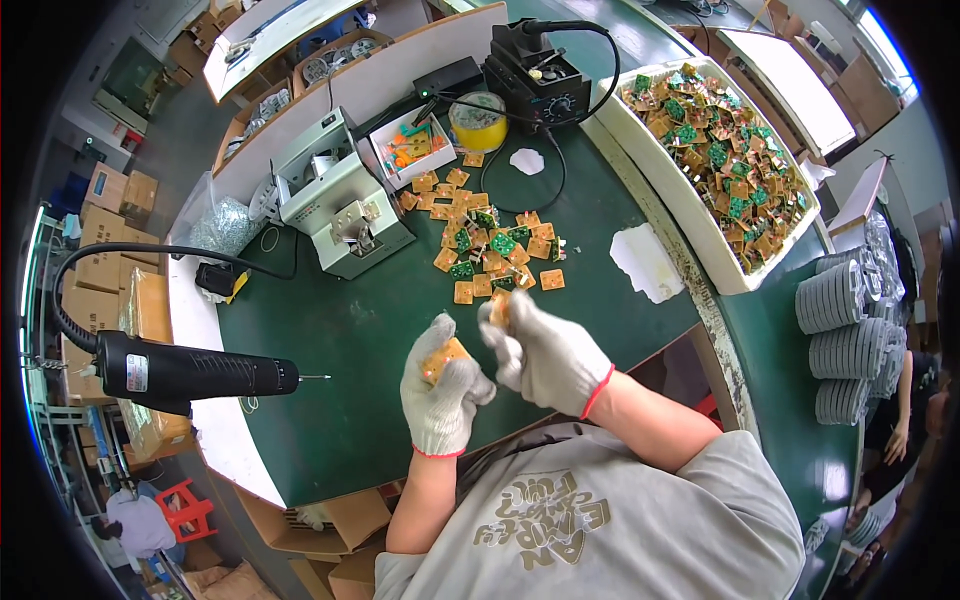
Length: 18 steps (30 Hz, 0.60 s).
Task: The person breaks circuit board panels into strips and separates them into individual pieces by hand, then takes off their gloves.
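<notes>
Both my hands wear pale knitted gloves with red cuffs. My left hand (pixel 440 392) is closed around a small tan circuit board (pixel 446 358), holding it over the near part of the green bench. Just to its right, my right hand (pixel 548 350) pinches another tan circuit board (pixel 499 308), slightly blurred and partly hidden by the fingers. Beyond my hands lies a loose pile of small circuit boards (pixel 490 258), most with the tan side up and several showing green.
An electric screwdriver (pixel 200 371) hangs at the left. A grey benchtop machine (pixel 345 205), a white box of orange parts (pixel 412 148), yellow tape (pixel 478 125) and a black soldering station (pixel 540 80) stand behind the pile. A white tray (pixel 735 275) heaped with boards is at right.
</notes>
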Motion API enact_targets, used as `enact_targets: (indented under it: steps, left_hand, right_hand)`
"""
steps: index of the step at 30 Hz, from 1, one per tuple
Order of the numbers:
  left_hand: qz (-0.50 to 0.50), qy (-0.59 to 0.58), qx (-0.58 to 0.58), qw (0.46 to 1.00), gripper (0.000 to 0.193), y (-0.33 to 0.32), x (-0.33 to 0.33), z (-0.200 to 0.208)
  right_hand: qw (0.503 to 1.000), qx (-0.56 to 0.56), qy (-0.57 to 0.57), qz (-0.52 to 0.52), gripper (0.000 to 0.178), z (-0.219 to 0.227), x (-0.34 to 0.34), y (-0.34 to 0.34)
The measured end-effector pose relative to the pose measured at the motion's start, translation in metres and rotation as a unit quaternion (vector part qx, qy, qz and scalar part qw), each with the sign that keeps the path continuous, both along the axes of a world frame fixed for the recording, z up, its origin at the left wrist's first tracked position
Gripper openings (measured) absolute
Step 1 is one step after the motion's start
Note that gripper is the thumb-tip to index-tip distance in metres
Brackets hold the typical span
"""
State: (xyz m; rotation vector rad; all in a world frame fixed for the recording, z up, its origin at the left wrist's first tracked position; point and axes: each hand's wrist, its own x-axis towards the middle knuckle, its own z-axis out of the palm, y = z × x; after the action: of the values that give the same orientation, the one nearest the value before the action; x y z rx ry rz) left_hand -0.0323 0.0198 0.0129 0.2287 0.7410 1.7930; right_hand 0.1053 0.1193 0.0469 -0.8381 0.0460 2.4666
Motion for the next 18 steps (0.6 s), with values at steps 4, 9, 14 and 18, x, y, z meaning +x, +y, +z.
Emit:
enact_targets:
  steps: [4, 9, 14, 18]
  left_hand:
    - [-0.052, 0.084, -0.055, 0.994, 0.064, -0.002, -0.009, 0.012]
    - [-0.118, 0.133, -0.083, 0.981, 0.062, 0.003, -0.003, 0.030]
    - [-0.097, 0.160, -0.076, 0.979, 0.058, -0.003, -0.008, 0.022]
    - [-0.079, 0.128, -0.046, 0.988, 0.055, -0.005, -0.005, 0.015]
  right_hand:
    - [0.980, 0.154, -0.076, 0.101, 0.030, 0.000, 0.011, 0.002]
    - [0.933, 0.286, -0.095, 0.198, 0.029, -0.008, 0.014, -0.004]
    - [0.924, 0.299, -0.091, 0.218, 0.029, -0.001, 0.015, -0.004]
    - [0.953, 0.233, -0.040, 0.190, 0.029, -0.008, 0.013, -0.008]
